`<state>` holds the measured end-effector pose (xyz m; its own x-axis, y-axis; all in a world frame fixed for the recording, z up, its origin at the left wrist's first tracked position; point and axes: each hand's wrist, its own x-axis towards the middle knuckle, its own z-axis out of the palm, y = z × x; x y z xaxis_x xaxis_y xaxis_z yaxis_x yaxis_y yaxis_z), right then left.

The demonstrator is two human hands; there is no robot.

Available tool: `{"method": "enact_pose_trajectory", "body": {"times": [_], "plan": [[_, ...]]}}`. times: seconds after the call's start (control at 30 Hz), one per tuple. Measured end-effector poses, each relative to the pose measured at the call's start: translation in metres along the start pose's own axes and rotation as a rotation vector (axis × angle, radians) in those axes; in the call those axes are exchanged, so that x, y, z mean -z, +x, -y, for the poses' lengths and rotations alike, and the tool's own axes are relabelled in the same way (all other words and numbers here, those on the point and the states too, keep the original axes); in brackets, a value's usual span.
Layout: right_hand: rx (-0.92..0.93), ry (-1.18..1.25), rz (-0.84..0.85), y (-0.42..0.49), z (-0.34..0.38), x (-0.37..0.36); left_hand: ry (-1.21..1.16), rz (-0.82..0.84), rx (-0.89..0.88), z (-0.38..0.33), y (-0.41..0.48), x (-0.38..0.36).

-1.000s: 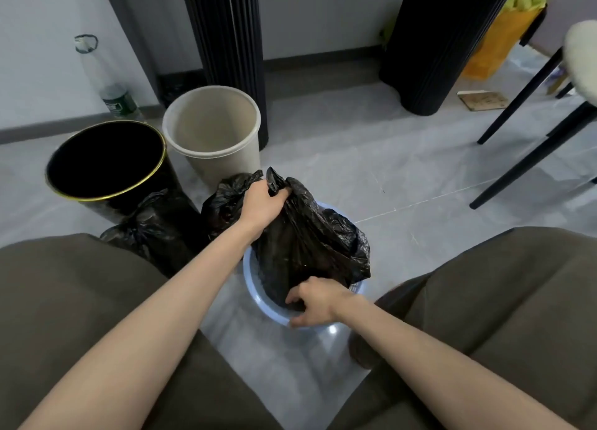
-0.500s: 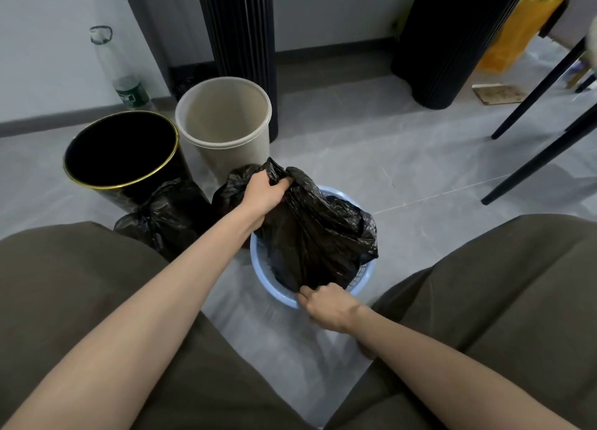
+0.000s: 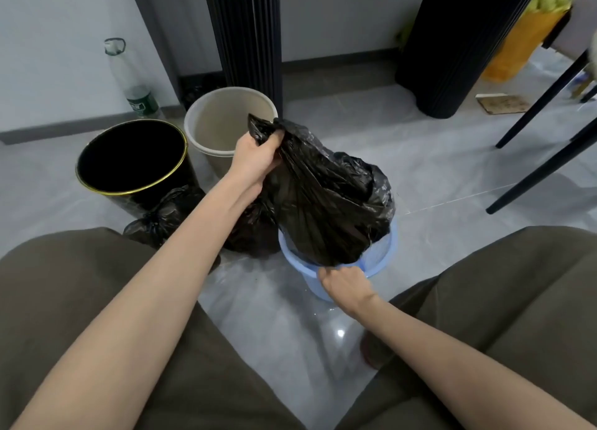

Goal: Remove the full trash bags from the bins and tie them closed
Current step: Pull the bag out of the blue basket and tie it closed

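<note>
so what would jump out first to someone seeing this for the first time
The black trash bag in the centre, bunched at its top in the left hand and half lifted out of the blue bin, whose near rim the right hand holds down. Behind to the left stand an unlined black bin with a gold rim and a beige bin, with two more black bags on the floor beside them.

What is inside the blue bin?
The bottom of a full black trash bag sits inside the blue bin, while the left hand grips its top. The bag hides anything underneath it.
</note>
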<state>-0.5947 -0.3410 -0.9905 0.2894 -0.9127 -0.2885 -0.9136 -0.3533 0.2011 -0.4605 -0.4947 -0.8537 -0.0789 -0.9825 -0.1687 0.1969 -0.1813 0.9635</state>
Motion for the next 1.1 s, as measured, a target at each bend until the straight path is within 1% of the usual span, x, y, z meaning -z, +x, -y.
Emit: {"method": "enact_pose_trajectory", "body": {"times": [0.03, 0.13, 0.17, 0.3, 0.4, 0.5, 0.57, 0.67, 0.8, 0.9, 0.97, 1.1], "plan": [[-0.026, 0.013, -0.005, -0.002, -0.003, 0.000, -0.001, -0.013, -0.024, -0.005, 0.000, 0.001], [-0.062, 0.017, 0.105, 0.000, -0.011, -0.009, -0.031, -0.015, -0.077, -0.019, -0.001, 0.004], [-0.075, 0.023, 0.112, 0.001, -0.013, -0.010, -0.048, -0.001, -0.090, -0.023, -0.002, 0.005], [-0.132, 0.075, 0.075, 0.006, -0.025, -0.013, -0.052, 0.052, -0.159, -0.035, -0.009, 0.009], [-0.196, 0.111, 0.071, 0.017, -0.039, -0.019, -0.047, 0.059, -0.201, -0.044, -0.016, 0.011], [-0.263, 0.130, 0.080, 0.029, -0.054, -0.019, -0.039, 0.036, -0.206, -0.047, -0.018, 0.014], [-0.320, 0.218, 0.061, 0.036, -0.065, -0.019, -0.010, 0.035, -0.201, -0.045, -0.018, 0.018], [-0.318, 0.241, 0.054, 0.045, -0.078, -0.024, -0.013, 0.041, -0.151, -0.038, -0.017, 0.026], [-0.399, 0.353, 0.013, 0.057, -0.093, -0.032, -0.055, 0.036, -0.101, -0.033, -0.013, 0.037], [-0.448, 0.341, 0.006, 0.068, -0.100, -0.025, -0.066, 0.035, -0.105, -0.034, -0.009, 0.047], [-0.443, 0.344, -0.005, 0.075, -0.107, -0.027, -0.066, 0.045, -0.112, -0.034, -0.007, 0.053], [-0.432, 0.308, -0.002, 0.086, -0.116, -0.034, 0.021, 0.095, -0.108, -0.025, -0.004, 0.054]]}}
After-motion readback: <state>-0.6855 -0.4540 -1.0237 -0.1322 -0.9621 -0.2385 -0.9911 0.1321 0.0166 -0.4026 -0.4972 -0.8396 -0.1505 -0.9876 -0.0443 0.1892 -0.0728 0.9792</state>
